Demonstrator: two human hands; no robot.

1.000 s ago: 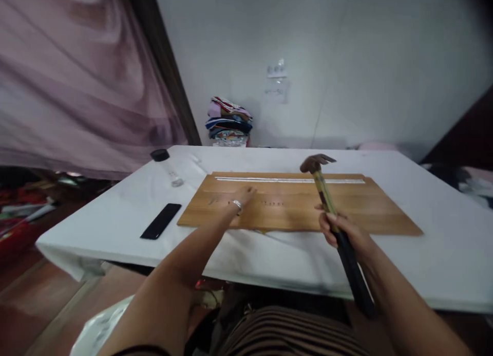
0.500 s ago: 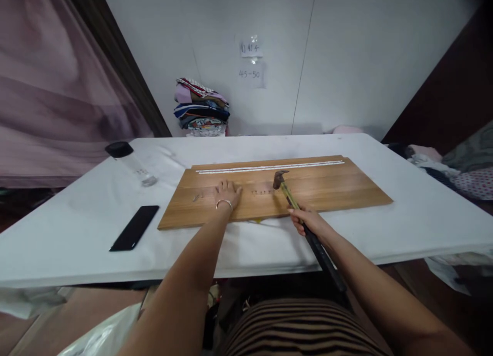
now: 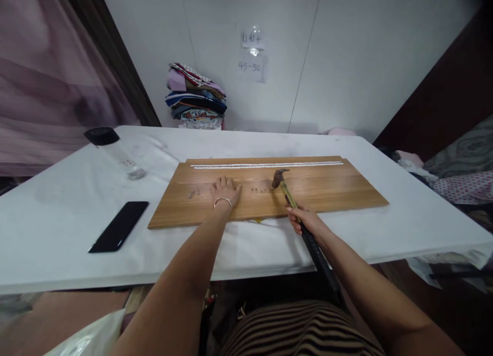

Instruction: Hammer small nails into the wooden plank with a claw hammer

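My left hand (image 3: pixel 225 191) lies flat on a wooden board (image 3: pixel 327 189), fingers spread, with a bracelet at the wrist. My right hand (image 3: pixel 303 219) is wrapped round the handle of a claw hammer (image 3: pixel 278 178). The rusty hammer head is over the middle of the board, near a row of small nails (image 3: pixel 261 190); whether it touches the board I cannot tell. Left of my left hand lie a few loose nails (image 3: pixel 191 194) on the wood. Two white strips (image 3: pixel 269 165) run along the board's far side.
The board rests on a white-covered table (image 3: pixel 185 253). On the left are a black phone (image 3: pixel 120 226) and a clear bottle with a black lid (image 3: pixel 101 135), lying down. Folded clothes (image 3: pixel 196 99) are stacked by the wall at the back, below paper notes (image 3: pixel 251 67).
The camera view has shifted slightly, so the left-side things appear further left. My left hand stays flat on the board, and the hammer has hardly moved, still in my right hand.
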